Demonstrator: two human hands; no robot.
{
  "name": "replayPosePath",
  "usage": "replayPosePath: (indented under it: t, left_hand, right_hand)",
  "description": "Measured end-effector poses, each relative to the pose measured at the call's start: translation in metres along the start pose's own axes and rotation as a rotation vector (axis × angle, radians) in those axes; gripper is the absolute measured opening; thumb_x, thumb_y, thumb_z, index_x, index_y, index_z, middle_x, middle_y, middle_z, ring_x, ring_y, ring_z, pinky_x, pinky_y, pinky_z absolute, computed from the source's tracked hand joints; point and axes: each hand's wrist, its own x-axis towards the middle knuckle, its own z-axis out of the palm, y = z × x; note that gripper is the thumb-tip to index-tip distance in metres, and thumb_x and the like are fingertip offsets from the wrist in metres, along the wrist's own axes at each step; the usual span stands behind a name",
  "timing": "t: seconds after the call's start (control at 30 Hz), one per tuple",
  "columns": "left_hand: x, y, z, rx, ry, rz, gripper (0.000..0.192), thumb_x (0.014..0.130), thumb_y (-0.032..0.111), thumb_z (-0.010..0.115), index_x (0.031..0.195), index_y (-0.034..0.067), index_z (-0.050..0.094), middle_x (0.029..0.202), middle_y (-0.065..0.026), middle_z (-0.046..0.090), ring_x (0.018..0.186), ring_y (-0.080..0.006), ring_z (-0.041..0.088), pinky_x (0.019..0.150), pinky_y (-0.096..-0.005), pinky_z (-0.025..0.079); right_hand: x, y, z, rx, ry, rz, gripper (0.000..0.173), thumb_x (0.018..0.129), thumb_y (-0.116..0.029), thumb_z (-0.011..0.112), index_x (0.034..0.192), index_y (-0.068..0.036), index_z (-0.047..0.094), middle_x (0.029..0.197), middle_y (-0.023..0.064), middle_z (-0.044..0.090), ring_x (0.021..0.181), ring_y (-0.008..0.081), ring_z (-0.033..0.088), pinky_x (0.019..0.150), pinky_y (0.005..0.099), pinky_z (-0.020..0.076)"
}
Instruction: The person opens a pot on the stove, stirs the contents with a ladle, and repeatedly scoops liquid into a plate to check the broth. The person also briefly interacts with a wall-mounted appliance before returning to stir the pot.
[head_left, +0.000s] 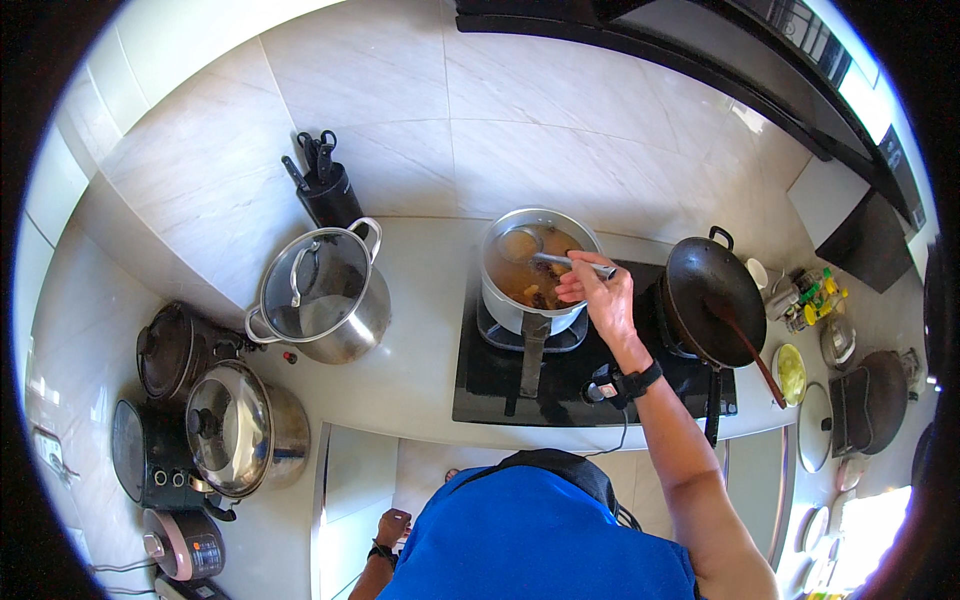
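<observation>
My right hand (606, 296) grips the metal handle of a ladle (555, 260) over a saucepan (487, 289). The ladle's round bowl sits in brown broth (517, 281) at the pan's far left, with broth in it. Dark and yellowish pieces show in the broth near my fingers. The saucepan stands on the left burner of a black gas hob (480, 394), its dark handle pointing towards me. My left hand (394, 527) hangs low beside my body, below the counter's front edge. Its fingers look curled, but whether they hold anything cannot be made out.
A wok (694, 292) with a brown spatula (742, 337) rests on the right burner. Left of the hob stand a lidded steel stockpot (349, 322) and a knife block (330, 196). A bowl of pale green food (790, 373) is at the right. A range hood (675, 52) hangs above.
</observation>
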Motion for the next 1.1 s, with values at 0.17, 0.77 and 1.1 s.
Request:
replayPosePath:
  t: [0.17,0.77,1.1]
  left_hand:
    - [-0.004,0.008,0.000,0.028,0.013,-0.045,0.023,0.092,0.020,0.069,0.101,-0.001,0.066,0.080,-0.0141,0.072,0.063,-0.0220,0.071,0.055,-0.0350,0.062]
    - [0.003,-0.002,-0.005,0.113,-0.009,-0.040,0.022,0.092,0.020,0.071,0.100,0.000,0.067,0.080,-0.0135,0.072,0.063,-0.0207,0.071,0.054,-0.0339,0.061]
    - [0.015,0.003,-0.003,0.181,-0.041,0.063,0.022,0.092,0.019,0.070,0.100,-0.001,0.066,0.080,-0.0137,0.072,0.063,-0.0210,0.071,0.054,-0.0343,0.062]
  right_hand:
    - [-0.016,-0.002,0.010,-0.083,-0.044,-0.005,0.033,0.099,-0.015,0.058,0.121,0.009,0.064,0.089,0.0201,0.072,0.075,0.0234,0.074,0.068,0.0327,0.0621]
    - [-0.068,-0.011,-0.029,0.059,-0.118,0.103,0.029,0.095,-0.009,0.059,0.117,0.008,0.067,0.088,0.0165,0.072,0.077,0.0213,0.073,0.070,0.0329,0.0621]
    - [-0.067,-0.014,-0.067,0.101,-0.073,0.153,0.034,0.093,-0.015,0.054,0.114,0.009,0.067,0.084,0.0174,0.072,0.072,0.0247,0.074,0.066,0.0339,0.0613]
